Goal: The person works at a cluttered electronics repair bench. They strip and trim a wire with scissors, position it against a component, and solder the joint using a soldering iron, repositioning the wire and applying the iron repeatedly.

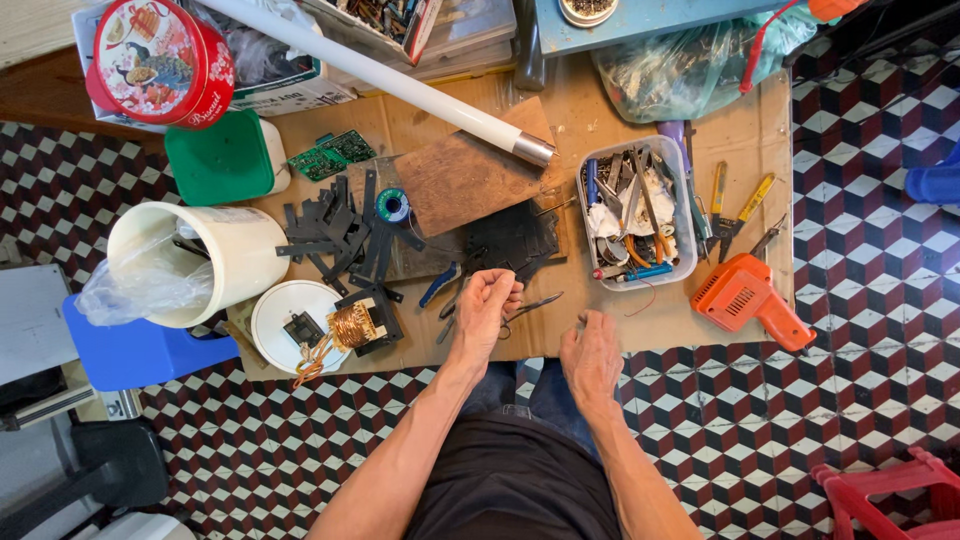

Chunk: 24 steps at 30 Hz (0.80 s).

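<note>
My left hand (pixel 487 300) is curled into a fist over the front of a cardboard sheet (pixel 590 120), just below a stack of black metal plates (pixel 515 240). I cannot make out anything inside the fist. Thin metal tweezers (pixel 535 303) lie right beside it, and blue-handled pliers (pixel 438 285) sit to its left. My right hand (pixel 592 355) rests flat and empty on the cardboard's near edge. A copper-wound coil (pixel 352 322) lies on a white round lid (pixel 280 305) to the left, with loose black metal strips (pixel 340 235) scattered behind it.
A clear tub of hand tools (pixel 685 255) stands to the right, with yellow-handled pliers (pixel 735 205) and an orange soldering gun (pixel 745 295) beyond it. Behind are a wooden board (pixel 470 175), white tube (pixel 400 85), green circuit boards (pixel 330 155), green-lidded tub (pixel 220 155), red tin (pixel 160 60) and white bucket (pixel 230 255).
</note>
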### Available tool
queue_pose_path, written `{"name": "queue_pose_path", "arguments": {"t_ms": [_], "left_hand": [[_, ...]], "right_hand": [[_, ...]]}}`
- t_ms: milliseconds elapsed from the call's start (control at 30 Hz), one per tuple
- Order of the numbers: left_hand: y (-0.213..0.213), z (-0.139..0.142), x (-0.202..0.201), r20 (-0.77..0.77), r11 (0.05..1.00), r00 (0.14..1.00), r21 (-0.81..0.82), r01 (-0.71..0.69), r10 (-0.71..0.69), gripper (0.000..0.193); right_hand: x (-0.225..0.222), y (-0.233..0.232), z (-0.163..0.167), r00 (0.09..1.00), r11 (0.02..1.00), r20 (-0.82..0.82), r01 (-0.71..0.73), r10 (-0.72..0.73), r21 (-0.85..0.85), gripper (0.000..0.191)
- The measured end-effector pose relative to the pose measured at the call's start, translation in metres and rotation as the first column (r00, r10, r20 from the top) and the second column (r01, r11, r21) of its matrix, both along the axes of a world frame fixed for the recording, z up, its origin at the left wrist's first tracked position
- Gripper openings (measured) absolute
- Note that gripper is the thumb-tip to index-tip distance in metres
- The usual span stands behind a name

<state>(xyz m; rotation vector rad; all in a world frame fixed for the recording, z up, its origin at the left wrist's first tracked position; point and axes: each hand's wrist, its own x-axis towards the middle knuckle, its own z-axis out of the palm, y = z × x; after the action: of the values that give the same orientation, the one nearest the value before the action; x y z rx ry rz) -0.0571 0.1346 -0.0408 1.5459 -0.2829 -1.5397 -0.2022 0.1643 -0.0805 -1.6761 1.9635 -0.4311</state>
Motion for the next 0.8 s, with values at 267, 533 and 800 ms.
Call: {"name": "queue_pose_path", "arguments": {"t_ms": [267,533,800], "left_hand": [[0.025,-0.014,0.005,0.184,0.996,0.980,0.040,0.074,-0.080,0.025],[0.004,0.001,0.004,0.088,0.971,0.967,0.022,0.239,-0.240,0.028],[0.008,0.025,-0.016,-0.189,0.916,0.925,-0.301,0.266,-0.331,0.027]], "right_hand": [[0.051,-0.035,-0.015,0.950,0.847,-0.040,0.296,-0.311,0.441,0.038],[0.013,-0.008,0.004,0.627,0.856,0.710,-0.129,-0.320,0.500,0.031],[-0.036,-0.007,0.048,0.107,0.804,0.823,-0.180,-0.557,0.568,0.041]]}}
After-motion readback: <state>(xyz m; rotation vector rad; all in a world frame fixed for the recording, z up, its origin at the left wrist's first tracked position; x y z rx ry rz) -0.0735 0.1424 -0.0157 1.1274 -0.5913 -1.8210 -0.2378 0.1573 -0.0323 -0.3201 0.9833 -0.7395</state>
